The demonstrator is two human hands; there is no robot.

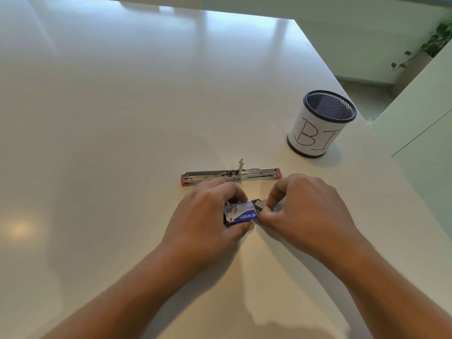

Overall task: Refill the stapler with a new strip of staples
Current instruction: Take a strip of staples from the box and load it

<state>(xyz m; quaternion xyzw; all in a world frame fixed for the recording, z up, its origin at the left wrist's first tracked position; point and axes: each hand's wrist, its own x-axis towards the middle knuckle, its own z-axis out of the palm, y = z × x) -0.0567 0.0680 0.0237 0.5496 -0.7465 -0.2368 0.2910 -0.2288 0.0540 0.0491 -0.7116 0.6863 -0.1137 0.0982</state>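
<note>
The stapler (231, 175) lies unfolded flat on the white table, its metal magazine exposed and red ends at left and right. Just in front of it my left hand (208, 216) grips a small blue staple box (241, 214) between thumb and fingers. My right hand (310, 211) pinches the box's open right end, where a grey flap or inner tray (259, 204) sticks out. Whether any staples are between those fingertips is hidden.
A black mesh pen cup (320, 123) wrapped in white paper with handwritten letters stands at the right, beyond the stapler. The table's right edge (381, 140) runs diagonally close to it. A potted plant (430, 42) shows at the far right on the floor.
</note>
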